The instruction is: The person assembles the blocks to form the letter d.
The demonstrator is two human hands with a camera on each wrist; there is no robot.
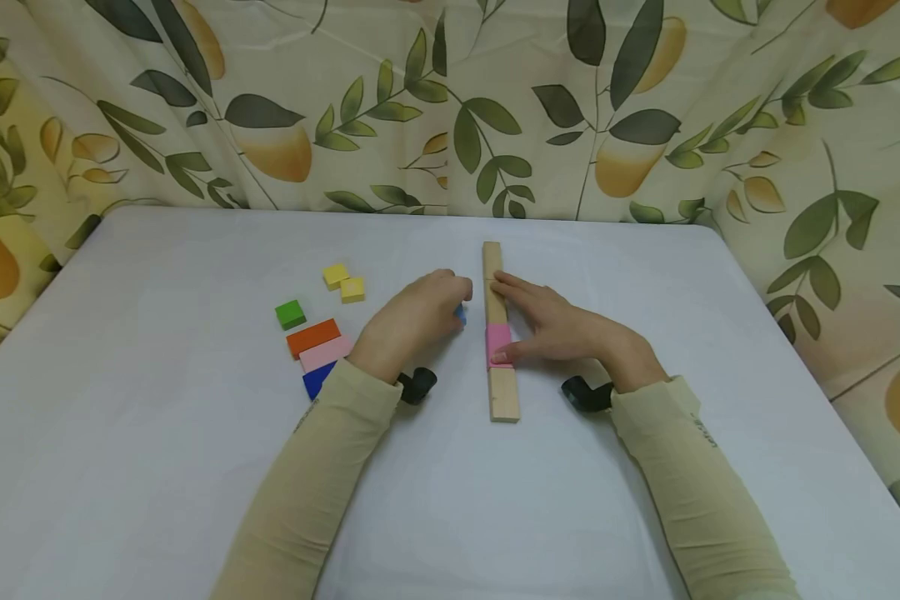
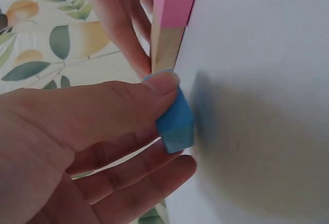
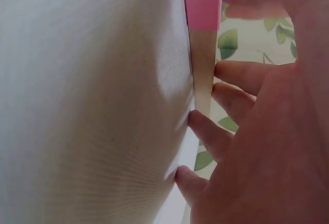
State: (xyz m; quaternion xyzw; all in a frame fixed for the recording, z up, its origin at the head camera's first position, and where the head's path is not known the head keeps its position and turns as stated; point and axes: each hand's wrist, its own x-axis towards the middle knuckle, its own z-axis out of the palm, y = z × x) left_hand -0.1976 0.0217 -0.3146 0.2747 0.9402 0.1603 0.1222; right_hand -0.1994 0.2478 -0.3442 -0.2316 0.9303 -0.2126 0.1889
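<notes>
Between thumb and fingers my left hand (image 1: 416, 321) pinches a small blue block (image 2: 178, 124), held just left of a straight row of blocks and close to the white surface. Plain wooden blocks (image 1: 504, 396) and a pink block (image 1: 498, 343) make up that row, end to end and pointing away from me. My right hand (image 1: 570, 329) lies along the row's right side. Its straight fingers touch the plain wood, as the right wrist view also shows, and its thumb rests on the pink block. In the head view most of the blue block is hidden behind the left hand.
Left of the left hand lie two yellow blocks (image 1: 352, 290), a green block (image 1: 290, 314), an orange block (image 1: 313, 337), a light pink block (image 1: 326, 354) and a dark blue block (image 1: 317, 381), partly covered by the sleeve. A leaf-patterned curtain (image 1: 390, 108) hangs behind the white table (image 1: 157, 467).
</notes>
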